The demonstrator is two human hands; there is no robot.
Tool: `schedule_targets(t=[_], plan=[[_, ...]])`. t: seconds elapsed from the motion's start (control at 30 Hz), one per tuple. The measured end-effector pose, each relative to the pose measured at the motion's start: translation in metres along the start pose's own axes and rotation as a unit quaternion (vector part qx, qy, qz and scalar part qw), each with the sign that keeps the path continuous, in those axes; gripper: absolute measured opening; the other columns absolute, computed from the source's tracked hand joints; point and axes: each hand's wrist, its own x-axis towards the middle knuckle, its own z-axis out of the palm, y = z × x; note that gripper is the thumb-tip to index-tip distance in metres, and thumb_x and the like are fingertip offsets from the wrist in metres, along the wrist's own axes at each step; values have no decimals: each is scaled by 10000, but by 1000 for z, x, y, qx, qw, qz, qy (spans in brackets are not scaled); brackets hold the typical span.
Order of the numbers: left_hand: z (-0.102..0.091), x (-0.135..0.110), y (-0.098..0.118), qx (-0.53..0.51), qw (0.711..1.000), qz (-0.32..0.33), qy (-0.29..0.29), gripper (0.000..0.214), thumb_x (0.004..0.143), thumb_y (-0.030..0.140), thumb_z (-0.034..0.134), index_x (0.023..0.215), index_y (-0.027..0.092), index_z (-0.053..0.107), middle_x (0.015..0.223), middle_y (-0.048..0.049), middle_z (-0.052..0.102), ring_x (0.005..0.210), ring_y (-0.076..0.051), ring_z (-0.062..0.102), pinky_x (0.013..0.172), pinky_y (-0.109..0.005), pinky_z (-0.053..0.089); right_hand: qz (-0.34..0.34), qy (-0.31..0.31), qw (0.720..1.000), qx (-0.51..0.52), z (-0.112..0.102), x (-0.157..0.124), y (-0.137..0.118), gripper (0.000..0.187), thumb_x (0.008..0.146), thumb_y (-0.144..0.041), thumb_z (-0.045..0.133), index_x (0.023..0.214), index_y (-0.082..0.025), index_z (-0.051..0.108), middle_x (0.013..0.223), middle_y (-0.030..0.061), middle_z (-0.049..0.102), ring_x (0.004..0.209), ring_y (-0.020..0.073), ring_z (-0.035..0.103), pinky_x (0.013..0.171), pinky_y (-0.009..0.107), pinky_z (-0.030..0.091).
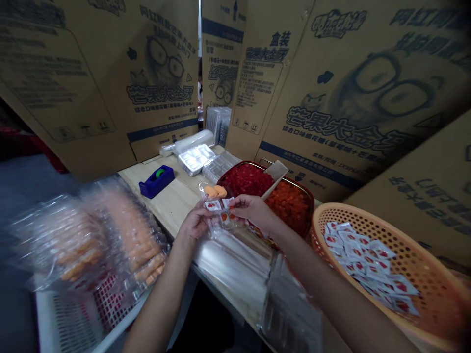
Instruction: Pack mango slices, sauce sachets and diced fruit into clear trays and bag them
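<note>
Both my hands are raised over the wooden table. My left hand [196,220] and my right hand [252,210] pinch a small clear plastic bag [217,215] between them. Orange pieces [215,191] sit at the bag's top, and small white-and-red sachets [214,205] show inside it. Just beyond my right hand stands a red-rimmed tray [257,166] holding diced red pieces [246,179] and diced orange pieces [289,206]. A pale flat scoop [274,177] leans in it. Stacked clear bags [231,272] lie below my hands.
An orange perforated basket [333,220] of white sachets stands at right. Plastic-wrapped orange packs [123,230] lie at left on a white crate [69,318]. A blue tape dispenser [157,181], foil trays [193,159] and printed cardboard sheets [342,98] surround the table.
</note>
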Motion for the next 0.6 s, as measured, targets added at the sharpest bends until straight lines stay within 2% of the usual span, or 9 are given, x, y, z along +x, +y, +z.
schedule_targets(t=[0.13, 0.23, 0.3, 0.4, 0.47, 0.53, 0.6], plan=[[1, 0, 0, -11, 1000, 0, 4, 532, 540, -48, 496, 1021, 169, 562, 858, -46, 668, 694, -187, 634, 643, -344, 524, -8, -53, 998, -26, 25, 5, 4, 66, 634, -113, 616, 692, -143, 606, 492, -73, 529, 400, 40, 447, 384, 146, 350], [1, -1, 0, -9, 1000, -1, 2, 538, 538, -34, 484, 1030, 169, 566, 775, -37, 660, 606, -179, 617, 576, -317, 502, 10, -93, 994, -52, 37, 10, 14, 111, 691, -105, 564, 759, -153, 637, 482, -58, 537, 415, 71, 485, 397, 171, 386], [0, -1, 0, -12, 1000, -2, 7, 525, 542, -30, 491, 1022, 168, 573, 760, -34, 657, 598, -171, 610, 569, -301, 496, 10, -84, 993, -82, 37, 13, 18, 155, 722, -99, 525, 796, -157, 648, 480, -50, 536, 424, 84, 496, 408, 186, 401], [0, -1, 1, -19, 1000, -3, 14, 559, 544, -35, 502, 1054, 186, 563, 837, -33, 662, 696, -182, 628, 634, -313, 508, -50, 2, 984, -169, 21, 21, 16, 159, 746, -109, 508, 793, -168, 648, 552, -29, 570, 480, 94, 524, 457, 194, 418], [0, -2, 2, -27, 999, -5, 29, 582, 546, -40, 501, 1075, 198, 552, 858, -21, 661, 734, -178, 631, 677, -320, 513, -98, 81, 950, -285, 2, 33, 10, 159, 764, -118, 500, 793, -176, 645, 675, 4, 619, 611, 112, 578, 553, 202, 446], [1, -2, 3, -34, 998, -7, 48, 586, 549, -45, 492, 1078, 201, 547, 855, -11, 660, 739, -170, 630, 694, -321, 515, -94, 133, 878, -449, -20, 49, 3, 180, 789, -120, 482, 845, -179, 642, 848, 39, 645, 796, 135, 600, 686, 214, 451], [2, -2, 3, -44, 997, -10, 58, 573, 549, -52, 482, 1062, 191, 555, 857, -14, 662, 742, -169, 630, 695, -323, 519, -46, 136, 804, -577, -39, 67, -1, 202, 804, -126, 479, 932, -171, 627, 988, 73, 630, 932, 161, 580, 780, 235, 430]])
